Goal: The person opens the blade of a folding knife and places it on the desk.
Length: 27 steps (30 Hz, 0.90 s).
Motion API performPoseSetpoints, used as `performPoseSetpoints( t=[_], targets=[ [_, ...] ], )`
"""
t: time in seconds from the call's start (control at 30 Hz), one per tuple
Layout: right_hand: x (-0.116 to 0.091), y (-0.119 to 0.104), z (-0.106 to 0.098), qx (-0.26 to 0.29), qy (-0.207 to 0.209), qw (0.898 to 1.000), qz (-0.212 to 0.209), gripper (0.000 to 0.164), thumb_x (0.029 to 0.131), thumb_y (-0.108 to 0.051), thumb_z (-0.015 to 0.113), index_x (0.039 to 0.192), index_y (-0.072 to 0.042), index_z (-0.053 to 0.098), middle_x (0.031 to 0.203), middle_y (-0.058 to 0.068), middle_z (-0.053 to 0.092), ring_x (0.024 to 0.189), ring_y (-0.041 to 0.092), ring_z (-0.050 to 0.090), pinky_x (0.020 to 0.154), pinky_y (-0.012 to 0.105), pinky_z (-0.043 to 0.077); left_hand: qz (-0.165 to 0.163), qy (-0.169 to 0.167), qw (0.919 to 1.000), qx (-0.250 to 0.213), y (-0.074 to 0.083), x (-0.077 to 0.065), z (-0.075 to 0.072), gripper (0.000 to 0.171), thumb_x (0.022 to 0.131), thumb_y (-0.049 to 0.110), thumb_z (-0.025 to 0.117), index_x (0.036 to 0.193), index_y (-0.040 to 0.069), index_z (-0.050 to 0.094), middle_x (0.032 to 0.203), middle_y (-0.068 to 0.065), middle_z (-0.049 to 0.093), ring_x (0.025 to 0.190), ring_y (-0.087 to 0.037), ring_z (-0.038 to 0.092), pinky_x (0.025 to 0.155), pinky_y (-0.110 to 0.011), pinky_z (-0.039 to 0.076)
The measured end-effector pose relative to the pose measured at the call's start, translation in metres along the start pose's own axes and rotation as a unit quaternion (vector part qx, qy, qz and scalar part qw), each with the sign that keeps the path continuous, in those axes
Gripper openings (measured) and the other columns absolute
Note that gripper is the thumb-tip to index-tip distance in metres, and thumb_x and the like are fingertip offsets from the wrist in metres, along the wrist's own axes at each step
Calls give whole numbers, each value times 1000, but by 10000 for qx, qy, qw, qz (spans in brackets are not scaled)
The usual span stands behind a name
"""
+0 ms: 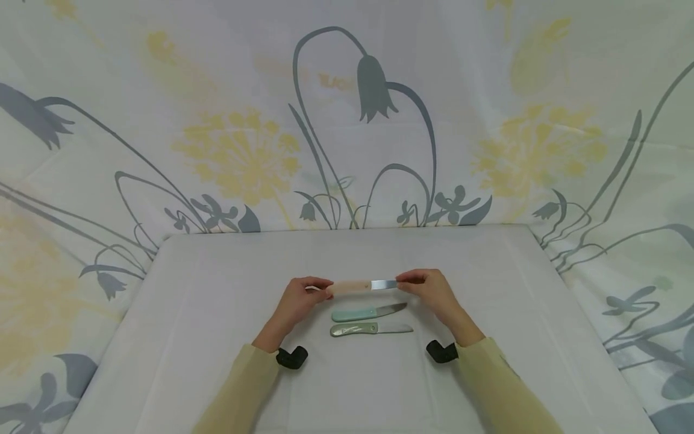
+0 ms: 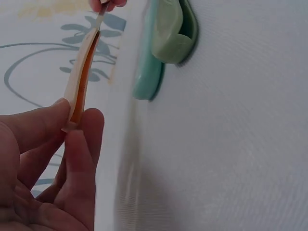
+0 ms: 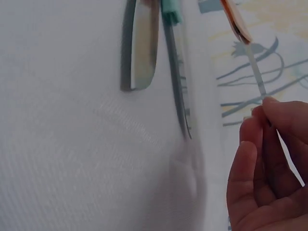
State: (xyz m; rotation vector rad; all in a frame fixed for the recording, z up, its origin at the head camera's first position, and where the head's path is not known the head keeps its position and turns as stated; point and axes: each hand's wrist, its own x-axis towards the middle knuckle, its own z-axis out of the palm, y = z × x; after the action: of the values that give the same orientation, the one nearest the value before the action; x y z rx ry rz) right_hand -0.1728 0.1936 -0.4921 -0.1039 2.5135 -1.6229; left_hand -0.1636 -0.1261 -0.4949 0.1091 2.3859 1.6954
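A folding knife with a pale peach handle (image 1: 349, 287) is held level between both hands, its blade (image 1: 384, 284) out to the right. My left hand (image 1: 297, 301) pinches the handle's end between thumb and fingers; the left wrist view shows an orange slot along the handle (image 2: 82, 79). At the blade's tip, my right hand (image 1: 434, 295) pinches with thumb and fingertips, hiding the tip. Just nearer to me lie two more knives with blades out to the right: one with a turquoise handle (image 1: 353, 314), then one with a green handle (image 1: 353, 329).
A white cloth covers the table (image 1: 358, 392). Behind it and at both sides hangs a curtain (image 1: 336, 150) printed with grey and yellow flowers. A black camera piece (image 1: 293, 358) sits at the left wrist, and another (image 1: 441, 351) at the right.
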Motion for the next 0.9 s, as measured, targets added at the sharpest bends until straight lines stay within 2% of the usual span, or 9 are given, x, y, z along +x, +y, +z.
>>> performPoseSetpoints(
  t=[0.13,0.27,0.53,0.73,0.9],
  targets=[
    [6,9,3,-680,-31,9977,-43,15,89,-17,75,102,-9,78,104,4,73,99,22,63,81,33,49,-67,35,9977,680,-5,6,4,17,90,18,75,106,12,78,94,1,73,84,-14,65,78,-32,50],
    [7,16,3,-1027,-164,9946,-10,10,88,-16,76,97,-13,79,97,-1,73,92,18,63,77,32,49,-38,28,9949,1004,-9,9,9,15,90,17,74,104,14,79,98,1,72,86,-14,63,80,-34,50],
    [6,20,1,-1073,-209,9939,-115,10,86,-16,77,96,-14,79,98,-1,73,92,17,63,81,35,48,16,25,9928,1199,-12,14,11,14,89,20,76,102,14,79,98,1,73,92,-16,64,84,-38,50],
    [6,19,1,-1171,-268,9925,-212,12,86,-16,78,97,-14,79,98,-1,73,94,17,64,83,35,48,49,-22,9886,1504,-12,15,10,13,89,19,76,100,14,79,96,1,71,87,-14,62,80,-37,50],
    [4,17,0,-963,-372,9945,-173,16,87,-16,77,103,-12,78,101,1,73,100,21,63,87,38,48,141,-12,9854,1697,-11,13,10,15,90,20,75,102,12,78,97,0,69,89,-16,61,83,-39,50]
  ],
)
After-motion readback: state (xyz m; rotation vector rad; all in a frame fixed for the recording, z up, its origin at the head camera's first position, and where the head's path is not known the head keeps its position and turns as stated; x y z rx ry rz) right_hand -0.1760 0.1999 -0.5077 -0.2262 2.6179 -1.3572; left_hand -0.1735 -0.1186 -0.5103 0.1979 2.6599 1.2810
